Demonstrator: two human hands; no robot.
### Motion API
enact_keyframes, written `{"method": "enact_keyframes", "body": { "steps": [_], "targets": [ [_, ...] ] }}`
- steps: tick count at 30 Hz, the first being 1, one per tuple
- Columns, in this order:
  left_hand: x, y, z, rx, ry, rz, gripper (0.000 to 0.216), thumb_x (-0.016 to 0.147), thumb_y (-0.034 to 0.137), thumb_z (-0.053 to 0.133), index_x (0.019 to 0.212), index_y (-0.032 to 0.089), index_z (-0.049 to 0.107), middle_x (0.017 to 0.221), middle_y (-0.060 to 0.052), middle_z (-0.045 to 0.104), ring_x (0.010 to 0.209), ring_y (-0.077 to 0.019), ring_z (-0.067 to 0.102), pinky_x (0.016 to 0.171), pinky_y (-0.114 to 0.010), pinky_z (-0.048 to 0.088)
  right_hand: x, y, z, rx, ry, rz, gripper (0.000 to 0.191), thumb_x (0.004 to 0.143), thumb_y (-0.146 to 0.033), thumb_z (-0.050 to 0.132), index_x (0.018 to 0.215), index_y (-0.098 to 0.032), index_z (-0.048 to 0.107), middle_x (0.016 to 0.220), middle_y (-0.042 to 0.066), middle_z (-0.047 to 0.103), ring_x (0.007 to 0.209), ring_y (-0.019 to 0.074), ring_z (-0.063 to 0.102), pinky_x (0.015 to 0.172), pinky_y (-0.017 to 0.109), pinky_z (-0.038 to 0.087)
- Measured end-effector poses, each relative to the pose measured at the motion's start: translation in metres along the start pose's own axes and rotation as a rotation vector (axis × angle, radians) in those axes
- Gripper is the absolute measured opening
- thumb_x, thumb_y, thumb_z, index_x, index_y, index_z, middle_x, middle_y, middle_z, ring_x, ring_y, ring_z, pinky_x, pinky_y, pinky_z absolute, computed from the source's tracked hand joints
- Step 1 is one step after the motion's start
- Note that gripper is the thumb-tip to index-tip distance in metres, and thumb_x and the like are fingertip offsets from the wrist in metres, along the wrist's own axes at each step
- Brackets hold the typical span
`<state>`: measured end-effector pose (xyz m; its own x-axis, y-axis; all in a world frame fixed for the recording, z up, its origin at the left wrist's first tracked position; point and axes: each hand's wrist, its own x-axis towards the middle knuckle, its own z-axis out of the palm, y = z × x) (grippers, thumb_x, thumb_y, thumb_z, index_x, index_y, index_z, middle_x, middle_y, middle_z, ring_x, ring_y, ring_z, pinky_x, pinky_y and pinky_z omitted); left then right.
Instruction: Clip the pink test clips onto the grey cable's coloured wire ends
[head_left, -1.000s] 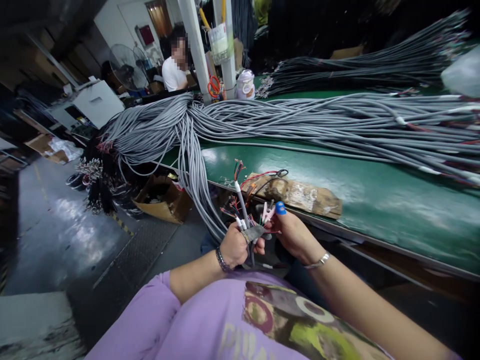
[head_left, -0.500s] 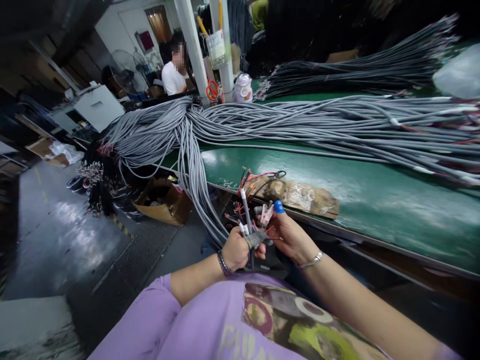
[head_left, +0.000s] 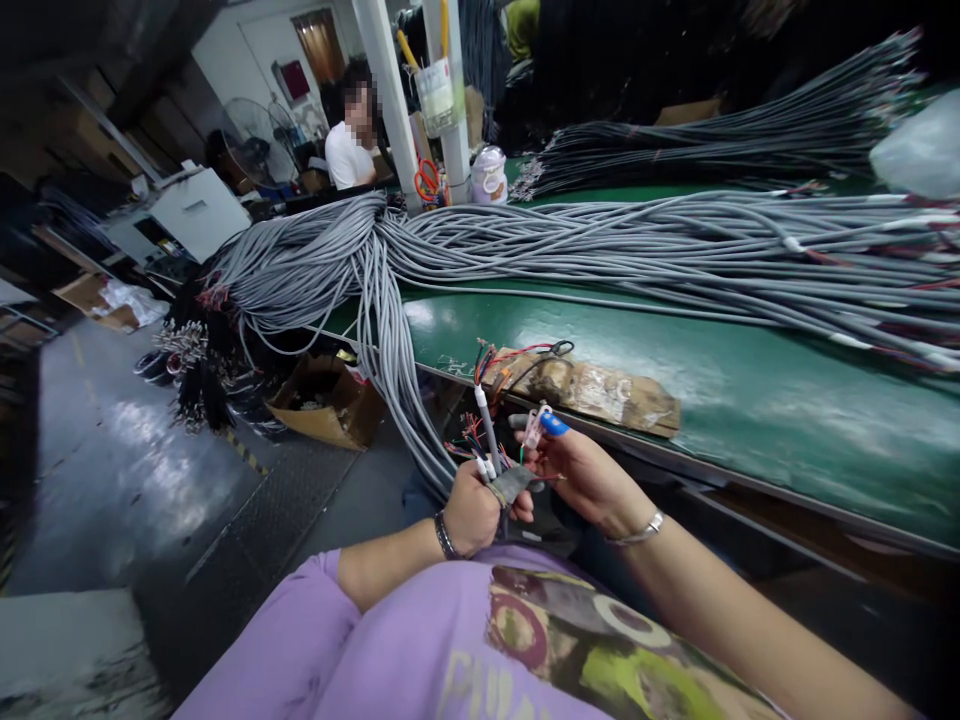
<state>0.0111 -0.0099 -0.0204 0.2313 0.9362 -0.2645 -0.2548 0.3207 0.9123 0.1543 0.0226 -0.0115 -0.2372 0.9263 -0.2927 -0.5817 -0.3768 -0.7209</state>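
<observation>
My left hand (head_left: 472,508) is closed around several grey cables (head_left: 487,432), their white-banded ends and thin coloured wires (head_left: 471,432) sticking up. A grey wrap (head_left: 511,486) covers part of its thumb or fingers. Just to the right, my right hand (head_left: 581,468) is closed on a small pale pink clip-like tool (head_left: 533,426), beside the coloured wires. On the right thumb is a blue cover (head_left: 554,424). A thin green wire runs near the right fingertips; whether the tool grips it I cannot tell.
A worn wooden board (head_left: 600,392) with wires lies on the edge of the green table (head_left: 465,325). Long grey cables (head_left: 600,240) stretch across it, some hanging over the edge. A cardboard box (head_left: 326,405) stands on the floor. A person (head_left: 349,150) sits behind the post.
My right hand has shifted slightly, and the pink tool is turned more upright. A green wire now shows by its fingertips. The upright cable leans a little more to the left.
</observation>
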Motion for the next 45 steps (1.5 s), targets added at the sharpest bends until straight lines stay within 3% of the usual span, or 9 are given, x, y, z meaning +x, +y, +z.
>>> {"method": "enact_keyframes", "body": {
  "steps": [6, 11, 15, 24, 30, 36, 41, 45],
  "targets": [
    [0.003, -0.006, -0.006, 0.118, -0.006, 0.007, 0.05, 0.067, 0.061, 0.074, 0.072, 0.013, 0.062, 0.055, -0.002, 0.062, 0.044, -0.0119, 0.056, 0.045, -0.024, 0.046, -0.012, -0.001, -0.009, -0.216, -0.001, 0.083, 0.054, 0.059, -0.068, 0.077, 0.076, -0.018, 0.066, 0.071, 0.003, 0.065, 0.06, 0.0134, 0.055, 0.055, 0.026, 0.046],
    [0.001, -0.001, -0.007, 0.214, -0.043, 0.007, 0.047, 0.066, 0.058, 0.075, 0.065, 0.013, 0.062, 0.054, -0.004, 0.062, 0.044, -0.0118, 0.057, 0.047, -0.023, 0.046, -0.025, -0.002, -0.003, -0.5, -0.031, -0.037, 0.049, 0.059, -0.061, 0.081, 0.075, -0.018, 0.061, 0.063, 0.0, 0.062, 0.057, 0.013, 0.051, 0.053, 0.026, 0.039],
    [-0.001, 0.001, -0.006, 0.266, -0.071, -0.001, 0.05, 0.066, 0.06, 0.073, 0.06, 0.012, 0.061, 0.054, -0.005, 0.062, 0.045, -0.0119, 0.057, 0.048, -0.024, 0.047, -0.029, -0.005, 0.006, -0.548, -0.068, -0.045, 0.046, 0.062, -0.061, 0.078, 0.073, -0.02, 0.059, 0.059, 0.0, 0.062, 0.055, 0.0153, 0.053, 0.053, 0.028, 0.04],
    [-0.002, -0.002, -0.008, 0.283, -0.028, -0.004, 0.053, 0.066, 0.065, 0.071, 0.062, 0.013, 0.06, 0.055, -0.005, 0.062, 0.048, -0.0134, 0.059, 0.049, -0.025, 0.048, -0.028, -0.004, -0.002, -0.669, -0.06, -0.104, 0.046, 0.064, -0.062, 0.075, 0.069, -0.019, 0.062, 0.063, 0.001, 0.062, 0.059, 0.015, 0.051, 0.057, 0.029, 0.041],
    [-0.001, -0.003, -0.008, 0.276, -0.005, -0.022, 0.053, 0.068, 0.066, 0.069, 0.064, 0.013, 0.059, 0.055, -0.004, 0.062, 0.049, -0.0131, 0.06, 0.046, -0.022, 0.044, -0.034, -0.004, 0.007, -0.604, -0.052, -0.133, 0.04, 0.067, -0.057, 0.075, 0.069, -0.02, 0.06, 0.063, 0.002, 0.065, 0.06, 0.0165, 0.057, 0.061, 0.03, 0.047],
    [-0.001, 0.001, -0.01, 0.308, -0.176, -0.133, 0.051, 0.057, 0.06, 0.078, 0.064, 0.013, 0.059, 0.052, -0.002, 0.059, 0.045, -0.0121, 0.057, 0.046, -0.023, 0.045, -0.036, 0.004, 0.01, -0.557, -0.091, -0.084, 0.031, 0.068, -0.047, 0.077, 0.07, -0.022, 0.059, 0.052, -0.001, 0.063, 0.047, 0.0161, 0.056, 0.05, 0.029, 0.046],
    [-0.001, -0.002, -0.013, 0.259, -0.095, -0.09, 0.049, 0.066, 0.061, 0.073, 0.067, 0.013, 0.06, 0.056, -0.004, 0.063, 0.048, -0.013, 0.06, 0.048, -0.022, 0.046, -0.034, 0.011, 0.014, -0.389, 0.036, -0.058, 0.029, 0.066, -0.044, 0.079, 0.066, -0.021, 0.06, 0.052, -0.002, 0.062, 0.045, 0.0132, 0.053, 0.047, 0.026, 0.043],
    [-0.002, -0.005, -0.013, 0.191, -0.048, -0.057, 0.05, 0.066, 0.062, 0.073, 0.068, 0.013, 0.061, 0.055, -0.003, 0.062, 0.046, -0.0118, 0.058, 0.046, -0.022, 0.045, -0.026, 0.014, 0.0, -0.172, 0.099, 0.001, 0.025, 0.064, -0.036, 0.082, 0.065, -0.02, 0.063, 0.057, -0.002, 0.062, 0.051, 0.0113, 0.054, 0.053, 0.024, 0.045]
  ]
}}
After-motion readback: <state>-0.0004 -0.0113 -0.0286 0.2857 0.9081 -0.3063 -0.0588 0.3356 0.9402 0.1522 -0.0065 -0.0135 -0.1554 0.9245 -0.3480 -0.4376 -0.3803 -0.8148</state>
